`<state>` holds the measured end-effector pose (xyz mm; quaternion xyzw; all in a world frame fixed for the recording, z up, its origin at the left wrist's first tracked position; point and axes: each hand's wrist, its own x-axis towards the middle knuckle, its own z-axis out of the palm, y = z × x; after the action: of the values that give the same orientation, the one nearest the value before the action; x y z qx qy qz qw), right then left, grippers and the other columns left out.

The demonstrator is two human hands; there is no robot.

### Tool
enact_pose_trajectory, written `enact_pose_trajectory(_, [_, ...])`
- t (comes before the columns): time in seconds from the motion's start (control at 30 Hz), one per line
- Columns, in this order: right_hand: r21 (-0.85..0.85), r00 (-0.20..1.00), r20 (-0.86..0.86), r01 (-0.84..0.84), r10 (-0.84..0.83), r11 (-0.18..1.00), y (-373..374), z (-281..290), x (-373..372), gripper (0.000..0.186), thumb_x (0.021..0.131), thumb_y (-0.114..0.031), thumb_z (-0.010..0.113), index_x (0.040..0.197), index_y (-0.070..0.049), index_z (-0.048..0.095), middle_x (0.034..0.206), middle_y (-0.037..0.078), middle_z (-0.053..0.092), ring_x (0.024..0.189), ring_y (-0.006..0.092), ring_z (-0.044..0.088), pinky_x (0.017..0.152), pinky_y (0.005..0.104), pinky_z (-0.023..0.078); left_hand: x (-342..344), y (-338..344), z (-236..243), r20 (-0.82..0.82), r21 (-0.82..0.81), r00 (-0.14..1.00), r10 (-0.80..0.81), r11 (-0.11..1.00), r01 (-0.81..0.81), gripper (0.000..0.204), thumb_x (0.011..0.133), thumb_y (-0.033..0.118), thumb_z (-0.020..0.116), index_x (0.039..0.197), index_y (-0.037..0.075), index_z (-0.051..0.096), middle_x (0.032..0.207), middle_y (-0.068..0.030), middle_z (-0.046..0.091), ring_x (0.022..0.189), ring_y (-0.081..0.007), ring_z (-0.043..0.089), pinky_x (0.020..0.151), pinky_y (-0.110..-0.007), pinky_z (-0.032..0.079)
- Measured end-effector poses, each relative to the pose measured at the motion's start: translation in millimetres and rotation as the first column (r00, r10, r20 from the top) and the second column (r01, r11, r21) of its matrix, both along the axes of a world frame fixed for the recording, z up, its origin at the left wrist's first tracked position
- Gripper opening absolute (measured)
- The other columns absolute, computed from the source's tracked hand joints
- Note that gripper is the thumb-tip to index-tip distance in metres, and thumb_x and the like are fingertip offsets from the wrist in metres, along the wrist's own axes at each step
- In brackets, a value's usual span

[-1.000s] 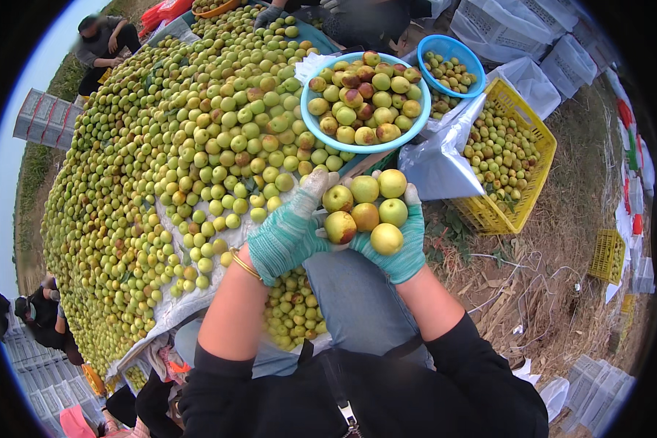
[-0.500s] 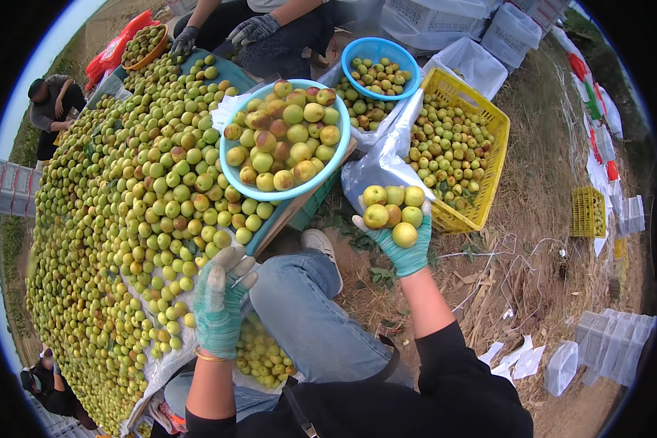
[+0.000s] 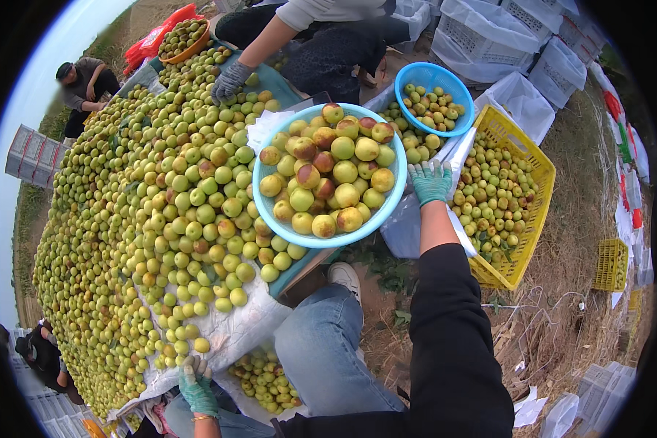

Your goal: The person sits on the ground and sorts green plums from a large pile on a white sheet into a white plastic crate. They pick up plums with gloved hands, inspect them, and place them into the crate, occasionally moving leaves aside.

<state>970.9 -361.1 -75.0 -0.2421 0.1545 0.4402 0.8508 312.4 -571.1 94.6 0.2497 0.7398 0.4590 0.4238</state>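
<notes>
My right hand (image 3: 431,182) is stretched forward in a teal-and-white glove, fingers apart, palm down, at the silvery plastic sheet (image 3: 405,226) and the small green-yellow fruit (image 3: 418,152) between the large light-blue basin (image 3: 261,186) and the yellow crate (image 3: 525,252); what lies under the palm is hidden. The basin is heaped with red-blotched fruit (image 3: 343,171). My left hand (image 3: 196,383), also gloved, is low at the front edge of the big fruit pile (image 3: 124,255), its fingers apart beside the white cloth (image 3: 248,325).
A co-worker's grey-gloved hand (image 3: 230,80) reaches into the pile from the top. Other workers (image 3: 80,95) (image 3: 40,350) sit at left. A smaller blue basin (image 3: 466,124), bag-lined crates (image 3: 471,36) and an orange bowl (image 3: 201,47) stand around. Loose white cord (image 3: 533,306) lies on straw at right.
My right hand has moved forward, and the fruit it held are no longer visible in it. My left hand has dropped toward the lower edge. The co-worker's hand now reaches onto the pile.
</notes>
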Motion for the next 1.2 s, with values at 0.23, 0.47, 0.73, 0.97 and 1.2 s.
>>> enact_pose_trajectory(0.23, [-0.328,0.819,0.458,-0.205,0.345,0.922,-131,48,-48,0.054,0.096,-0.037,0.046,0.138,-0.003,0.038,0.134,0.019,0.046,0.120,0.0328,0.048,0.104,0.0447,0.039,-1,118,-8,-0.424,0.289,0.855,-0.298,0.850,0.440,0.049,0.096,0.021,0.048,0.140,0.001,0.037,0.145,-0.0142,0.036,0.136,-0.0249,0.032,0.110,-0.037,0.029])
enact_pose_trajectory(0.47, [-0.487,-0.123,0.873,-0.142,0.472,0.862,-239,100,-196,0.042,0.093,-0.012,0.048,0.133,-0.001,0.045,0.131,0.016,0.050,0.121,0.0268,0.049,0.105,0.0390,0.036,59,300,12,-0.922,-0.235,0.172,-0.345,0.857,0.459,0.070,0.085,0.059,0.050,0.145,0.028,0.031,0.153,-0.0134,0.021,0.142,-0.0340,0.014,0.112,-0.056,0.011])
enact_pose_trajectory(0.73, [-0.408,-0.597,0.796,-0.399,0.105,0.822,-28,182,-340,0.041,0.086,-0.014,0.060,0.125,-0.003,0.054,0.125,0.017,0.055,0.116,0.0308,0.052,0.101,0.0385,0.039,28,327,38,-0.734,-0.525,0.062,-0.677,0.622,0.581,0.067,0.077,0.063,0.059,0.133,0.027,0.047,0.131,-0.0082,0.050,0.132,-0.0326,0.033,0.104,-0.054,0.033])
enact_pose_trajectory(0.97, [-0.455,-0.993,0.097,0.011,0.062,0.890,138,185,-483,0.052,0.085,-0.037,0.060,0.134,-0.024,0.049,0.135,0.011,0.048,0.134,0.0299,0.034,0.107,0.0498,0.027,-22,266,1,-0.697,-0.604,-0.034,-0.716,0.561,0.567,0.064,0.081,0.062,0.055,0.134,0.027,0.046,0.147,-0.0065,0.034,0.141,-0.0363,0.019,0.107,-0.068,0.014])
enact_pose_trajectory(1.2, [-0.480,-0.997,-0.049,0.072,0.056,0.874,127,171,-495,0.045,0.078,-0.039,0.068,0.120,-0.027,0.057,0.102,0.005,0.065,0.120,0.0264,0.048,0.093,0.0501,0.039,-56,200,-23,-0.711,-0.561,-0.126,-0.692,0.450,0.694,0.063,0.091,0.061,0.034,0.147,0.031,0.028,0.157,-0.0083,0.012,0.143,-0.0358,0.009,0.111,-0.061,0.002])
